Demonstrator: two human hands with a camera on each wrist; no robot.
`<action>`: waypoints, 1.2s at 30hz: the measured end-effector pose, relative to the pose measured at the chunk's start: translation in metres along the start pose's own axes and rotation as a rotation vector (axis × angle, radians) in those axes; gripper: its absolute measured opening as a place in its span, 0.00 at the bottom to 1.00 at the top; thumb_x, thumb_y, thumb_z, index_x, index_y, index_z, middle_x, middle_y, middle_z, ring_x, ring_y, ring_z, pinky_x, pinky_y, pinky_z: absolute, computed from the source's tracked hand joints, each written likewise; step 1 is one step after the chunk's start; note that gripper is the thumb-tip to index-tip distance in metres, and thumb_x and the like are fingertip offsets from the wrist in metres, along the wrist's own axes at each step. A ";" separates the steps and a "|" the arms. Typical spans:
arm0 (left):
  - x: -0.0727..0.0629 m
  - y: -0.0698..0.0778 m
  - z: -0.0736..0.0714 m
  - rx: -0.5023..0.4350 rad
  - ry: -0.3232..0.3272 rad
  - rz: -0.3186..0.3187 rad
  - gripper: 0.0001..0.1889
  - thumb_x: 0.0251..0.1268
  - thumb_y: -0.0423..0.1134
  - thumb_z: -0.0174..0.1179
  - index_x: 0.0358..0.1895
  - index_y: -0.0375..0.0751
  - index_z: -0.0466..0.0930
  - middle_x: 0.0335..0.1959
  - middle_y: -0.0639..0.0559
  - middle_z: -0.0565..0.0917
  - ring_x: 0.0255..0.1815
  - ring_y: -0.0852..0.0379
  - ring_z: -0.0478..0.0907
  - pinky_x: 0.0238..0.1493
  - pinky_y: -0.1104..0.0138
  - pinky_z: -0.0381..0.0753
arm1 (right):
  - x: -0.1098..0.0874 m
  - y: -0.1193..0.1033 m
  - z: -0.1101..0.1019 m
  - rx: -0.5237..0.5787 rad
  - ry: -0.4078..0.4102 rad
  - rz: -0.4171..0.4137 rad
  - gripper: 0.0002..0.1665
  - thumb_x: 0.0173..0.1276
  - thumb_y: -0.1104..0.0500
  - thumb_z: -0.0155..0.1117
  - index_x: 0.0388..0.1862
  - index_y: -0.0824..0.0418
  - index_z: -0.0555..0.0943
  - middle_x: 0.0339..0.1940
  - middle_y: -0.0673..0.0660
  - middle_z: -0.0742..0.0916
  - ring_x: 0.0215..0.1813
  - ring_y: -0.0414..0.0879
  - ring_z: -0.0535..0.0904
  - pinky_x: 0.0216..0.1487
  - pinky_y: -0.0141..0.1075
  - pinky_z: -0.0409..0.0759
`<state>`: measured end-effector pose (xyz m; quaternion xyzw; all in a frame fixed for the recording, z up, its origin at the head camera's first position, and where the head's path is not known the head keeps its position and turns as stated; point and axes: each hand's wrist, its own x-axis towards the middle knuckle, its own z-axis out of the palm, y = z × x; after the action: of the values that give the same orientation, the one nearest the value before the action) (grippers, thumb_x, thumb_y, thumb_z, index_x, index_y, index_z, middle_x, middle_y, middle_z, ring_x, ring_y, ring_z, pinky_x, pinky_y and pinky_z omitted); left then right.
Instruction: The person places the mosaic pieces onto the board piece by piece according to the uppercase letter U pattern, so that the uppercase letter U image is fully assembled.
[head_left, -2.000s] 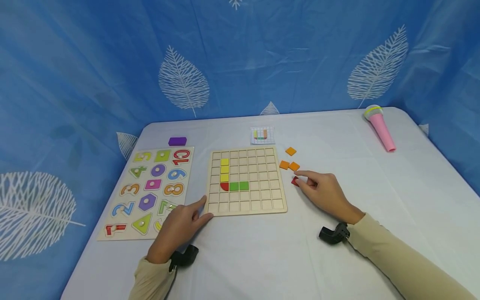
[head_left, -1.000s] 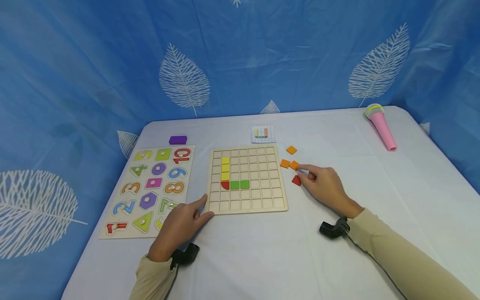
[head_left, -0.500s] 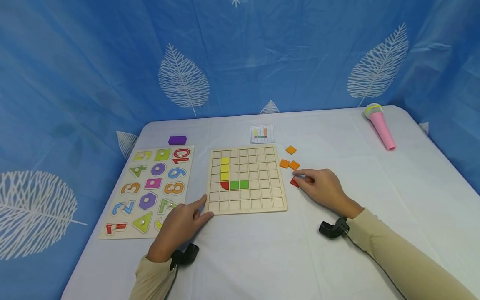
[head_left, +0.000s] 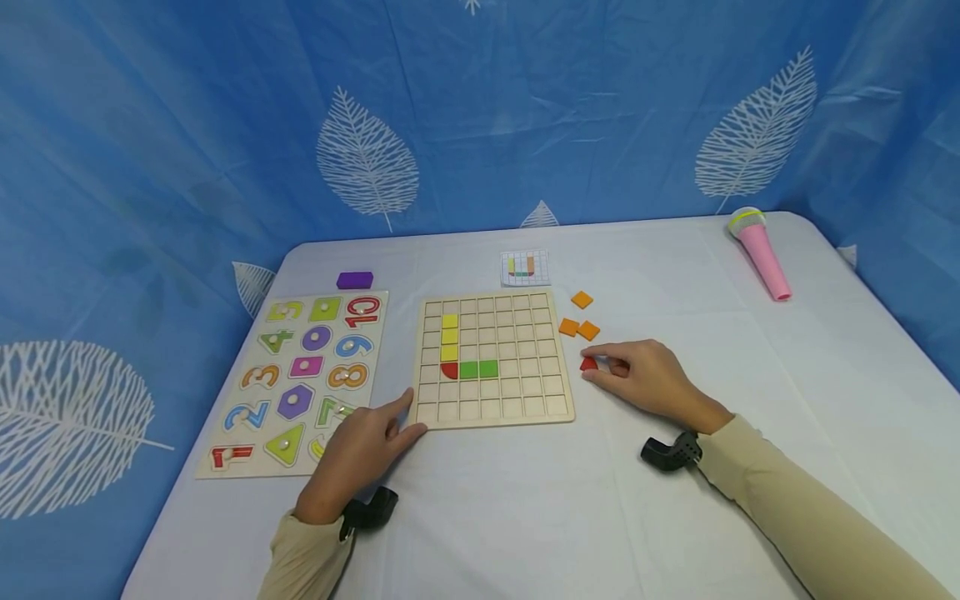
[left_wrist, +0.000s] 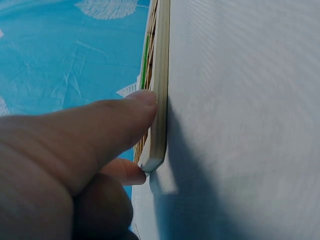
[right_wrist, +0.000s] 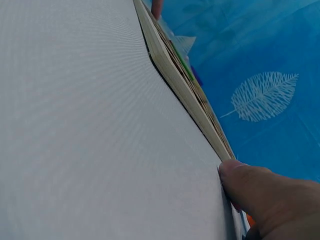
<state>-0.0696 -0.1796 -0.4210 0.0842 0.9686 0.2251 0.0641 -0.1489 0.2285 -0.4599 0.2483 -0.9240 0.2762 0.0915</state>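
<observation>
In the head view my left hand (head_left: 365,446) touches the front left corner of a wooden grid board (head_left: 517,415), its thumb along the front edge and index finger at the left edge. The left wrist view shows the thumb against the board's side (left_wrist: 161,100). On the board sit several yellow tiles (head_left: 449,337) in a column, a red quarter-round tile (head_left: 449,371) below them, and two green tiles (head_left: 478,369) beside it. Right of the board, my right hand (head_left: 647,377) pinches another red tile (head_left: 588,364) between thumb and index finger, down at the tablecloth. Three orange tiles (head_left: 582,299) lie just beyond.
A card (head_left: 525,269) with a coloured U pattern lies behind the board. To the left is a number and shape puzzle (head_left: 255,396), partly under my left hand, with a purple block (head_left: 355,281) behind it. A pink toy microphone (head_left: 761,254) lies at the back right.
The red tile has shifted slightly left and turned as my right thumb and index finger moved around it. One second ago the index finger was by an orange tile. The left hand stays put.
</observation>
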 end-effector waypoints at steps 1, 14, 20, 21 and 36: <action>0.000 0.000 0.000 0.001 0.001 0.001 0.34 0.67 0.49 0.69 0.72 0.40 0.73 0.13 0.58 0.65 0.13 0.62 0.62 0.18 0.69 0.59 | 0.000 0.000 0.000 0.002 0.003 0.001 0.19 0.62 0.46 0.78 0.50 0.50 0.90 0.14 0.38 0.67 0.18 0.35 0.62 0.24 0.34 0.57; -0.001 0.002 0.000 -0.004 0.003 -0.003 0.34 0.67 0.49 0.70 0.72 0.39 0.74 0.13 0.58 0.65 0.13 0.62 0.62 0.18 0.69 0.59 | 0.000 -0.003 0.004 0.053 0.068 0.001 0.19 0.58 0.46 0.81 0.45 0.52 0.90 0.14 0.38 0.67 0.17 0.35 0.61 0.23 0.33 0.58; 0.000 0.003 0.000 -0.001 0.003 -0.002 0.34 0.67 0.49 0.70 0.72 0.39 0.74 0.13 0.58 0.65 0.13 0.61 0.62 0.17 0.70 0.60 | 0.002 -0.010 0.006 0.119 0.053 -0.006 0.19 0.57 0.43 0.81 0.43 0.51 0.90 0.14 0.39 0.66 0.18 0.35 0.60 0.24 0.33 0.59; 0.000 0.003 0.000 0.002 0.003 0.000 0.34 0.67 0.49 0.69 0.72 0.39 0.74 0.13 0.58 0.65 0.13 0.62 0.62 0.17 0.70 0.60 | 0.003 -0.012 0.006 0.128 0.053 -0.010 0.19 0.57 0.43 0.81 0.42 0.51 0.90 0.14 0.39 0.66 0.18 0.35 0.60 0.24 0.33 0.59; 0.000 -0.001 0.001 -0.007 0.008 -0.005 0.33 0.68 0.50 0.69 0.72 0.39 0.73 0.13 0.58 0.65 0.13 0.62 0.62 0.19 0.69 0.59 | 0.021 -0.039 0.024 0.175 0.041 -0.056 0.20 0.58 0.42 0.80 0.43 0.52 0.90 0.14 0.39 0.68 0.19 0.34 0.62 0.24 0.33 0.61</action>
<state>-0.0693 -0.1799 -0.4220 0.0807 0.9683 0.2285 0.0610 -0.1477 0.1786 -0.4553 0.2753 -0.8870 0.3580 0.0961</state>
